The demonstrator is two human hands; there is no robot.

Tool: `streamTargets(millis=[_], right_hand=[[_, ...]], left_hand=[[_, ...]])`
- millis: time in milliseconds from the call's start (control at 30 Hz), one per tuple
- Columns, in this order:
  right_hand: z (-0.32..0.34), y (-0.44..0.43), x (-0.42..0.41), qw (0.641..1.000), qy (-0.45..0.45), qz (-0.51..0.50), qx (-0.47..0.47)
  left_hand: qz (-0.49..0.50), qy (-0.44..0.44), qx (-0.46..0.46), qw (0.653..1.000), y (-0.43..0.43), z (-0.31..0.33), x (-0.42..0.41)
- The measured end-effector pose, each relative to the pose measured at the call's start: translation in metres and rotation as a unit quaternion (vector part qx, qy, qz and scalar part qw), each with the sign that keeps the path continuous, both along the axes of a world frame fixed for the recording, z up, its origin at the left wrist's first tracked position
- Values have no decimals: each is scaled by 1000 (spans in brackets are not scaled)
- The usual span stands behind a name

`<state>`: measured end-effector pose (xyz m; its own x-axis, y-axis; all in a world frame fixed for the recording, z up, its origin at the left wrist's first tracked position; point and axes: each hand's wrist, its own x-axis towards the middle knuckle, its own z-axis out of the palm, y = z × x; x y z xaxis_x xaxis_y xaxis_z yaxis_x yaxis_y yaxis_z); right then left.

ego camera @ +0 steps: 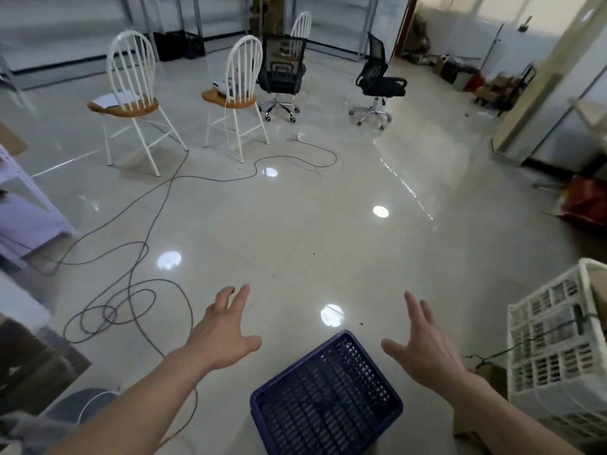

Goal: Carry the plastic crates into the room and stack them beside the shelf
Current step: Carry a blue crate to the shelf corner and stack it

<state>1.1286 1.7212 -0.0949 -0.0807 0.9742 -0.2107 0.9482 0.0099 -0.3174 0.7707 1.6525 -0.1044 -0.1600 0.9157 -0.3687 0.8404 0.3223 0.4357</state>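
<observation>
A dark blue slotted plastic crate [325,402] sits on the tiled floor at the bottom centre of the head view, turned diagonally. My left hand [226,330] hovers above and to its left, fingers spread, holding nothing. My right hand [423,346] hovers to the crate's upper right, fingers also spread and empty. Neither hand touches the crate. A white slotted plastic crate [555,349] stands at the right edge. Black crates [179,44] sit far back under metal shelving [197,14] at the wall.
Loose cables [131,290] snake over the floor at left. Two white spindle chairs [131,96] and two black office chairs [377,80] stand mid-room. A pale shelf frame [26,205] is at left, a bucket [88,405] at bottom left, clutter and a red bag [588,201] along the right.
</observation>
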Motion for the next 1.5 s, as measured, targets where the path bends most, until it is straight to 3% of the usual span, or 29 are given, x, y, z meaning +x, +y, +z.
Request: streamTargets(millis=[400, 833, 1233, 1433, 1500], right_hand=[[-111, 69, 5, 992, -43, 54, -105], [-354, 126, 43, 968, -40, 94, -228], [-525, 182, 61, 959, -16, -20, -281], [-564, 184, 60, 945, 44, -109, -304], [-560, 186, 61, 937, 80, -159, -301]], left_hand=[[57, -21, -96, 994, 12, -111, 14], [193, -74, -208, 956, 6, -342, 88], [444, -176, -221, 850, 2, -519, 101], [555, -245, -205, 768, 6, -551, 97], [563, -250, -202, 762, 10, -546, 93]])
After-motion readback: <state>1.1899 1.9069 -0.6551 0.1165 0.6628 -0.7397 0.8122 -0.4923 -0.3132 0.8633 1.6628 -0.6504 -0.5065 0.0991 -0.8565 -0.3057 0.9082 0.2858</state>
